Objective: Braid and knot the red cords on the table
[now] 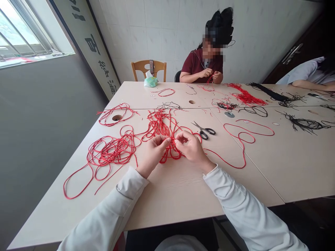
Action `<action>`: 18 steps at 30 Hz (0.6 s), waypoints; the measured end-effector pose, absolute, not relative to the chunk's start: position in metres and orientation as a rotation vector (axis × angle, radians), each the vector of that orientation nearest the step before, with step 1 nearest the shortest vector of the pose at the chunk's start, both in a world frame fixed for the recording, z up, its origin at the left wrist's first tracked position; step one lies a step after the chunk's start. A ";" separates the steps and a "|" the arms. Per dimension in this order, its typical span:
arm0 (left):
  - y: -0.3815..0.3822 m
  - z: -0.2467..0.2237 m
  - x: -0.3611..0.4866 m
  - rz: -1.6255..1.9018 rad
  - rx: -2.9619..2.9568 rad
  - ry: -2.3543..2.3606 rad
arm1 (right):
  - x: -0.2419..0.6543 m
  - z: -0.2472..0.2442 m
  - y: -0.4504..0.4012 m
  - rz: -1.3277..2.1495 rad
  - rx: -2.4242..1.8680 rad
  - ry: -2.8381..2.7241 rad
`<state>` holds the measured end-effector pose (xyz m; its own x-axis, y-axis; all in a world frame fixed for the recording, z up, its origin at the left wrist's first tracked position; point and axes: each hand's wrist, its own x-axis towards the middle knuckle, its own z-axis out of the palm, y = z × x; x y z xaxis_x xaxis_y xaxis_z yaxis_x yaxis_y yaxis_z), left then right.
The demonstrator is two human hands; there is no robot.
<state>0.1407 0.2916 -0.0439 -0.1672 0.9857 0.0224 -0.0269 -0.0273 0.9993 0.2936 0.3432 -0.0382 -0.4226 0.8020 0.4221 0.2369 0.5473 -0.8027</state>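
Your pale left sleeve and pale right sleeve lie nearest, reaching in over the near edge of the table. From the left, you have a loose tangle of red cord, with a smaller red coil beyond it, looping around a round hole. Farther back, a green-and-white tissue pack sits near the far edge, a white tissue standing out of its top.

The twisted red cord bundle lies on the table in front of you. Its long axis runs away from you, the far end leaning slightly left; rounded loops fan out at the near end. Your left hand pinches it between thumb and forefinger, and your right hand pinches it just beside; which strand each has is too small to tell.

Right of your hands, the open black-handled scissors point their blades away and left. Past them, a single red cord winds across the table, and a black cord bundle lies farther right.
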 end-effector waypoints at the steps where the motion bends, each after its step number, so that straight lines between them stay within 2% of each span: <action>1: 0.291 -0.044 0.140 1.354 1.098 1.298 | 0.294 -0.037 0.343 0.909 -0.801 -1.935; 4: 0.291 -0.045 0.140 1.336 1.069 1.283 | 0.297 -0.034 0.343 1.002 -0.723 -1.889; 9: 0.292 -0.044 0.142 1.313 1.292 1.253 | 0.303 -0.031 0.353 1.018 -0.866 -1.841; 18: 0.294 -0.046 0.139 1.254 1.331 1.280 | 0.313 -0.027 0.361 1.354 -0.793 -1.888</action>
